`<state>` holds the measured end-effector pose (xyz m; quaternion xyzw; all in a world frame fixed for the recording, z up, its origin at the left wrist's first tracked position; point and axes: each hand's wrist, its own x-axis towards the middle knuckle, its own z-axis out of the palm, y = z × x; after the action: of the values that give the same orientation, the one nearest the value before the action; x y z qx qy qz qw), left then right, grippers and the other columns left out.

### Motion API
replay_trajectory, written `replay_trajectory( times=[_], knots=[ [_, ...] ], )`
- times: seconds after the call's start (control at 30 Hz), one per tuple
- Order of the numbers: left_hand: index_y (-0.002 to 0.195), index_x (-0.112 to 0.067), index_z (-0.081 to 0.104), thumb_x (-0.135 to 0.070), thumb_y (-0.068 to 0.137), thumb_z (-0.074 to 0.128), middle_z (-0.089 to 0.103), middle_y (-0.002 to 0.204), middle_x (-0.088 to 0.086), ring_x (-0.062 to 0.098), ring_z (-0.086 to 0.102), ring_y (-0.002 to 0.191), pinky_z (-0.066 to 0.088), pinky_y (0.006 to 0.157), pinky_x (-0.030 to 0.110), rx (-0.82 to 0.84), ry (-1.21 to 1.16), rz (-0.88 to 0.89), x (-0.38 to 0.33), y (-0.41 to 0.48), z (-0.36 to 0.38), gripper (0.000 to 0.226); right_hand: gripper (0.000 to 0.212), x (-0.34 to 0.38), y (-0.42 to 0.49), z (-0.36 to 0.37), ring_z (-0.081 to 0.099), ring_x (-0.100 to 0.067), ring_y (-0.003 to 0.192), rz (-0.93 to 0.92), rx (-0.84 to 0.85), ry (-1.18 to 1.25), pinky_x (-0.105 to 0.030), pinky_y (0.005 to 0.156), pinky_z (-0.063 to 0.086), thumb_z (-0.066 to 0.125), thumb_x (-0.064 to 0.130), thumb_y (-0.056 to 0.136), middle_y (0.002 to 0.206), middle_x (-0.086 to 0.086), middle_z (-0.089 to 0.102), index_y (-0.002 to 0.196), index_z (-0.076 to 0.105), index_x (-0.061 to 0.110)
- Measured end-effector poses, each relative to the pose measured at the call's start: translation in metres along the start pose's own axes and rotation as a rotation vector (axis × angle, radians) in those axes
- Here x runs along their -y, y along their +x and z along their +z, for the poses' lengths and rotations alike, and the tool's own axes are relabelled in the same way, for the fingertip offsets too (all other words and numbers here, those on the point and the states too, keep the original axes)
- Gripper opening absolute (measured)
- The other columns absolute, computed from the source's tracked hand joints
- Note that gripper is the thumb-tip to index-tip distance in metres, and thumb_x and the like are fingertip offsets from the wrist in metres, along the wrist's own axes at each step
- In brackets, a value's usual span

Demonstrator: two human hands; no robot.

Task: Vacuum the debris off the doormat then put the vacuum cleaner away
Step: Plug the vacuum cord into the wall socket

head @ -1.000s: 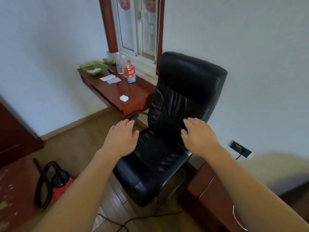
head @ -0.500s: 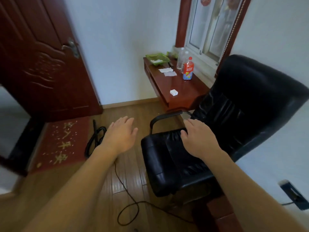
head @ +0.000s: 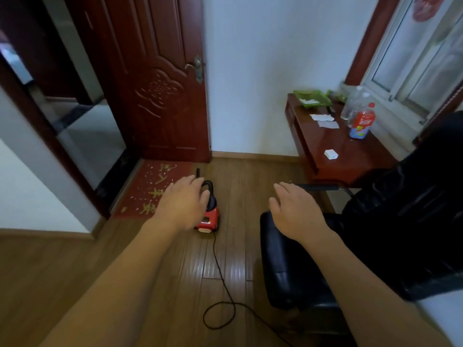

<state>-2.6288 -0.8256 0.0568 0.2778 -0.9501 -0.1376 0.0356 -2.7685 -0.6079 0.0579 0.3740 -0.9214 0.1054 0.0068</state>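
A red doormat (head: 147, 194) with gold characters and pale scattered debris lies on the wooden floor before the open doorway. Beside its right edge stands a small red and black vacuum cleaner (head: 210, 216) with a black hose; my left hand partly covers it in view. Its black cord (head: 220, 279) loops across the floor toward me. My left hand (head: 181, 205) and right hand (head: 294, 211) are both stretched forward in the air, fingers relaxed, holding nothing.
A black office chair (head: 375, 241) stands close at the right, under my right arm. Behind it a red-brown desk (head: 333, 156) carries bottles, papers and a green tray. A dark red door (head: 155, 78) stands open against the wall.
The view has swung left from the chair toward the doorway, bringing the doormat and vacuum cleaner to the centre. Both hands stay outstretched and empty.
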Motion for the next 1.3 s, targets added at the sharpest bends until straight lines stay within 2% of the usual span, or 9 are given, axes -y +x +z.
replay_trajectory(
  times=[0.23,0.4,0.5,0.6,0.9,1.3],
  knots=[
    [0.158,-0.019,0.034,-0.044,0.108,0.031,0.028,0.167,0.006,0.024,0.023,0.155,0.018,0.126,0.045,-0.013,0.005,-0.098,0.116,-0.003,-0.028,0.056,0.037,0.105,0.04,0.021,0.054,-0.025,0.121,-0.049,0.014,0.043,-0.037,0.105,0.04,0.038,0.031,0.106,0.13,-0.011,0.06,0.128,0.056,0.007],
    [0.158,-0.019,0.035,-0.045,0.108,0.031,0.03,0.166,0.006,0.025,0.024,0.154,0.018,0.126,0.048,-0.037,-0.011,-0.152,0.199,-0.004,-0.047,0.056,0.047,0.185,0.072,0.043,0.042,-0.023,0.139,-0.091,0.033,0.042,-0.038,0.116,0.031,0.036,0.034,0.107,0.15,-0.008,0.048,0.147,0.045,0.011],
    [0.156,-0.017,0.039,-0.042,0.109,0.032,0.034,0.164,0.008,0.026,0.028,0.152,0.021,0.125,0.047,-0.048,-0.009,-0.164,0.236,-0.005,-0.06,0.054,0.041,0.217,0.088,0.054,0.05,-0.026,0.127,-0.098,0.042,0.021,-0.039,0.108,0.037,0.035,0.034,0.106,0.136,-0.01,0.057,0.133,0.053,0.009],
    [0.155,-0.016,0.04,-0.041,0.109,0.032,0.036,0.163,0.008,0.025,0.031,0.151,0.022,0.125,0.045,-0.058,-0.026,-0.175,0.262,-0.001,-0.067,0.053,0.039,0.241,0.101,0.059,0.051,-0.026,0.126,-0.11,0.048,0.013,-0.038,0.108,0.038,0.035,0.033,0.107,0.134,-0.009,0.058,0.131,0.054,0.009],
    [0.158,-0.018,0.034,-0.043,0.109,0.031,0.031,0.166,0.006,0.022,0.025,0.154,0.019,0.127,0.047,-0.017,-0.056,-0.19,0.304,0.055,-0.066,0.055,0.044,0.269,0.163,0.077,0.045,-0.023,0.135,-0.122,0.097,-0.006,-0.036,0.113,0.033,0.034,0.033,0.108,0.145,-0.007,0.052,0.144,0.047,0.011],
    [0.16,-0.018,0.031,-0.042,0.109,0.031,0.026,0.168,0.006,0.022,0.02,0.155,0.013,0.127,0.043,0.019,0.005,-0.212,0.332,0.196,-0.073,0.056,0.043,0.263,0.323,0.116,0.047,-0.024,0.133,-0.161,0.133,-0.038,-0.037,0.112,0.034,0.033,0.034,0.107,0.143,-0.007,0.054,0.14,0.05,0.011]
  ],
)
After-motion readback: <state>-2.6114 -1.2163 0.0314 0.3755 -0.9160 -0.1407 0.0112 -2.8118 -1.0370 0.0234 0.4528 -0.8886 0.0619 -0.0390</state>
